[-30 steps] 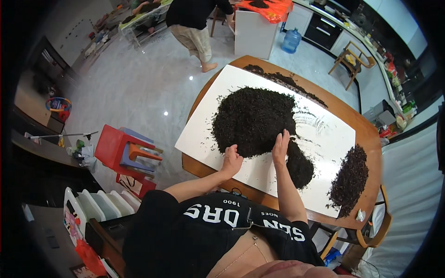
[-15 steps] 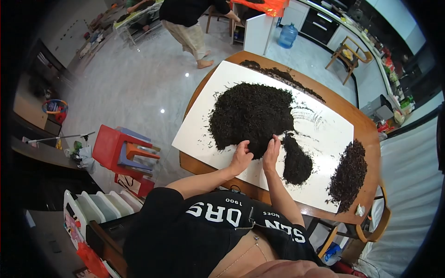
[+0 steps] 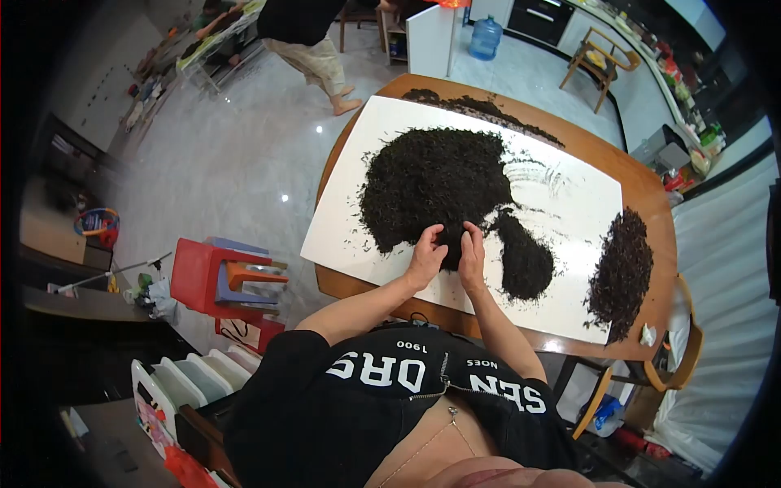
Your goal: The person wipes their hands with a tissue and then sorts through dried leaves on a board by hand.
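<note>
A large heap of dark shredded leaves (image 3: 435,175) lies on a white board (image 3: 342,220) on the wooden table. At the heap's near edge my left hand (image 3: 428,258) and my right hand (image 3: 472,256) face each other, a small dark clump of the leaves between them. Fingers of both hands are curled round the clump's sides. Just right of my right hand is a smaller dark pile (image 3: 527,264). A browner pile (image 3: 621,276) sits at the board's right end, partly on the table wood.
A strip of dark leaves (image 3: 488,112) runs along the table's far edge (image 3: 407,80). Red and blue stools (image 3: 195,276) stand at left, a wooden chair (image 3: 687,342) at right. Another person (image 3: 305,41) is on the floor beyond, near a water bottle (image 3: 486,39).
My hands have come together from apart, gathering leaves from the heap's near edge between them. The other person has shifted left in the view, which has itself moved a little.
</note>
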Demonstrator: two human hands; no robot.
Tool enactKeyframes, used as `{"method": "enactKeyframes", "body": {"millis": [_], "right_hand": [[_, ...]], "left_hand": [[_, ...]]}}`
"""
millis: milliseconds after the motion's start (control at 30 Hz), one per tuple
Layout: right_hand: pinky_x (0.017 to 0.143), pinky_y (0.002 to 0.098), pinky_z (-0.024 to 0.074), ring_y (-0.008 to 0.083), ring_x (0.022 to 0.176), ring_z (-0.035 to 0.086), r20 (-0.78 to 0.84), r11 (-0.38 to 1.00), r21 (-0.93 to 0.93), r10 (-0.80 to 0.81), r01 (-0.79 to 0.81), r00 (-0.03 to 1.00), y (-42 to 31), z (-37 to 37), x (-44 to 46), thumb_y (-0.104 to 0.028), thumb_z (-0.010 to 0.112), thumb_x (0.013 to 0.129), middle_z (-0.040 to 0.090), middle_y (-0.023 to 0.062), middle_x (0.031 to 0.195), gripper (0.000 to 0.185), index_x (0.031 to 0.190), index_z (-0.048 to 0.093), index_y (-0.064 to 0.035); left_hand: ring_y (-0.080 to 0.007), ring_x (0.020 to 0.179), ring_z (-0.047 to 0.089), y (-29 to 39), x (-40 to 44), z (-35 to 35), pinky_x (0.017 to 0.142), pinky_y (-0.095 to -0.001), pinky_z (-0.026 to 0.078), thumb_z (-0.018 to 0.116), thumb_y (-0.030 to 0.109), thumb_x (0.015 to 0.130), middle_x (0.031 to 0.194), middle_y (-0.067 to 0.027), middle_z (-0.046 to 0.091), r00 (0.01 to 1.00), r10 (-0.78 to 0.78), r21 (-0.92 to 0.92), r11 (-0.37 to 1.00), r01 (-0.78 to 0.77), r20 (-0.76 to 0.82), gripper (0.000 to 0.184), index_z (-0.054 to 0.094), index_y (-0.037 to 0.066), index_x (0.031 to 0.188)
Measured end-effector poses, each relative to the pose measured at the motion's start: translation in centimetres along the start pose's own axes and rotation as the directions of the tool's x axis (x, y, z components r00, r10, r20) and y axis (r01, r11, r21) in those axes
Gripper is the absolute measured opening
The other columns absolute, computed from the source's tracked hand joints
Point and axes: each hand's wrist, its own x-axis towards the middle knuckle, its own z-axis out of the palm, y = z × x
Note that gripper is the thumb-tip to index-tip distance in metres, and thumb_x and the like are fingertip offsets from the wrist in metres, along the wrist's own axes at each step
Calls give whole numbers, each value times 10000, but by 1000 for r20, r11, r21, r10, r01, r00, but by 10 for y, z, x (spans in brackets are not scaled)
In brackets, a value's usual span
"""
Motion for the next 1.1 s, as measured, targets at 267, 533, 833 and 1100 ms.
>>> {"method": "enactKeyframes", "body": {"millis": [267,533,833,1100], "right_hand": [[1008,298,353,226,1115,495,71,998,66,-16,12,997,-7,3,-4,-221,400,1004,534,121,1249,381,1290,509,6],[1018,314,362,243,1111,504,82,991,137,-15,4,997,-5,6,-7,-202,416,983,539,131,1232,361,1254,526,10],[955,272,369,184,1059,509,54,992,130,-10,3,998,-8,-5,-2,-220,407,1000,577,88,1178,345,1221,563,-6],[903,259,405,165,973,550,61,971,236,36,-49,998,-14,-17,-2,-228,407,1009,623,94,1080,335,1153,611,-5]], "left_hand": [[-200,1038,555,-7,9,4,920,-281,450,590,31,847,1226,-134,557,994,107,136,985,-105,-9,505,466,9,1336],[-243,1045,560,-13,12,5,939,-320,450,607,21,823,1189,-121,563,969,247,355,908,-223,-23,451,502,13,1262],[-308,1064,543,-2,12,7,943,-364,453,580,-19,771,1151,-130,557,887,412,481,747,-460,208,380,563,37,1147],[-291,1053,545,14,5,-2,940,-362,453,563,-37,757,1125,-114,591,769,515,520,569,-637,378,211,657,39,930]]}}
